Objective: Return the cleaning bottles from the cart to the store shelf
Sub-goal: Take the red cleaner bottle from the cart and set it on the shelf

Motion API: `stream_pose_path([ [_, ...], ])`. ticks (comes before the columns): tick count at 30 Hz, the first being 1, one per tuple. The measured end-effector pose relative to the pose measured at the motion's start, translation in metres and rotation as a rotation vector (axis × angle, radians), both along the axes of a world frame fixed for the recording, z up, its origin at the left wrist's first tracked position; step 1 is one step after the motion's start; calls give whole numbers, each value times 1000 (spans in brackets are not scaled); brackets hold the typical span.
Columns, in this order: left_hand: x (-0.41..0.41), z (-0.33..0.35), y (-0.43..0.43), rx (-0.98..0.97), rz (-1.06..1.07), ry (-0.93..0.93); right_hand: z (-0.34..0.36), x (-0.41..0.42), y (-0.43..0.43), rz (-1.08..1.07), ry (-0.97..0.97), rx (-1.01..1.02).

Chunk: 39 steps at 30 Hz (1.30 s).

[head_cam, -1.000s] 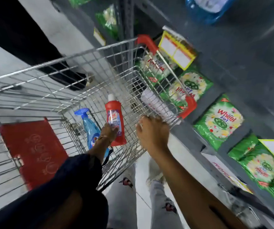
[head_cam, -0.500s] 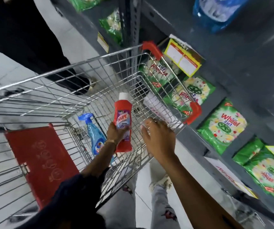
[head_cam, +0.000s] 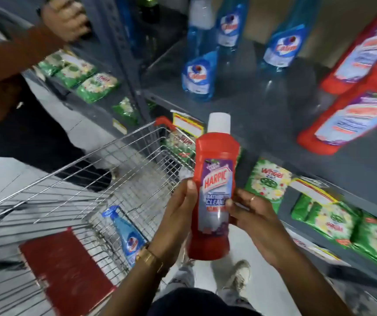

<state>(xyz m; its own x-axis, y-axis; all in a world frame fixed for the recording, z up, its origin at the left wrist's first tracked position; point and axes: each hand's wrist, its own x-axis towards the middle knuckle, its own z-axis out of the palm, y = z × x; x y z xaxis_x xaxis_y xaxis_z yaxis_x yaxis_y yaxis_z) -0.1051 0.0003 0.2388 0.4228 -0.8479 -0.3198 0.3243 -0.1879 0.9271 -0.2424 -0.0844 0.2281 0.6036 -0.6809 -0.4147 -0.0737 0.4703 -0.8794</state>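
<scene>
A red Harpic bottle with a white cap is upright in front of me, above the cart's right rim. My left hand grips its left side and my right hand holds its right side. A blue spray bottle lies inside the wire cart. The grey store shelf ahead carries several blue spray bottles and red Harpic bottles at the right.
Another person's arm and hand reach to the shelf upright at top left. Green detergent packets fill the lower shelves. A red child-seat flap sits at the cart's near end. My feet stand on the white floor below.
The red bottle has come up out of the cart to shelf height. My right hand left the cart rim and now holds the bottle too. The view tilted up toward the shelf.
</scene>
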Motion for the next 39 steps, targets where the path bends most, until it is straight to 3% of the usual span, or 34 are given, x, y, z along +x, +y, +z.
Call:
stream_pose_path([
  [5, -53, 9, -20, 64, -270, -15, 19, -89, 3, -174, 88, -17],
  [13, -146, 21, -62, 43, -426, -89, 29, -179, 7, -475, 72, -143],
  [19, -201, 44, -133, -172, -410, -327, 52, -221, -39, -657, -1, -421],
  [25, -241, 64, -204, -456, -365, -457, 64, -249, -114, -767, -126, -504],
  [39, -263, 30, -264, -366, -399, -316, 30, -272, -172, -776, -81, -500],
])
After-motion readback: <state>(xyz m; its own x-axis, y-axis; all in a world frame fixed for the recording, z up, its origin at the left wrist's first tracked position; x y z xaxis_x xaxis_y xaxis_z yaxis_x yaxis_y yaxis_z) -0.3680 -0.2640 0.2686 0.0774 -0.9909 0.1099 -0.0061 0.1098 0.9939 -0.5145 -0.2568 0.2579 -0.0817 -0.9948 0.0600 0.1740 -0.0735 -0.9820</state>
